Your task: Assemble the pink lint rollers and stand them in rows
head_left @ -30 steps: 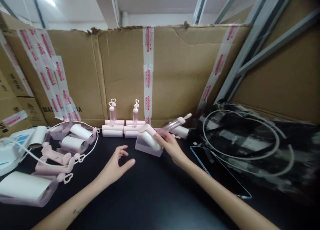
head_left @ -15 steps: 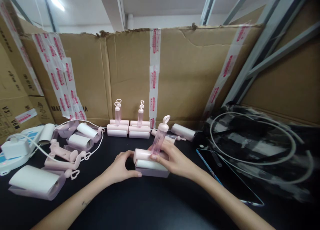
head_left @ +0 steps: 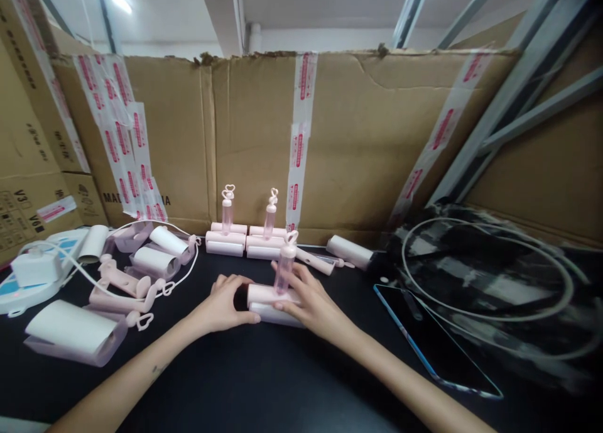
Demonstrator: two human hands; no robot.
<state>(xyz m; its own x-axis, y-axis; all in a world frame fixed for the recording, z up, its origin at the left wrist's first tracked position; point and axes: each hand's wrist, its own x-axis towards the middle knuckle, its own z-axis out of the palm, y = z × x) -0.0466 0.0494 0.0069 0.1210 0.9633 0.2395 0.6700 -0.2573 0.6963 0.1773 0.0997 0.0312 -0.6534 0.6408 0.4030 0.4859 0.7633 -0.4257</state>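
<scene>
A small pink lint roller [head_left: 262, 294] with a white roll stands on the black table in front of me. Its translucent pink handle [head_left: 284, 274] points up and ends in a heart-shaped loop. At its left end, my left hand [head_left: 227, 304] grips the body between thumb and fingers. My right hand [head_left: 315, 302] holds the right end, with the fingers behind the handle and the thumb on the front. The right end of the roller is hidden by that hand. Behind it, two similar lint rollers, a left one [head_left: 226, 239] and a right one [head_left: 264, 243], stand upright side by side.
Several white rolls and pink roller parts [head_left: 75, 332] lie on the left, with a white cable and charger [head_left: 36, 271]. A loose white roll [head_left: 351, 251] rests at the back right. On the right are a tablet-like device [head_left: 438, 342] and a coiled cable [head_left: 405, 257]. Cardboard [head_left: 245, 137] walls the back.
The lint roller's handle has gone from leaning right to nearly upright, and its body sits lower. My right hand has shifted left with it. The camera view has moved slightly.
</scene>
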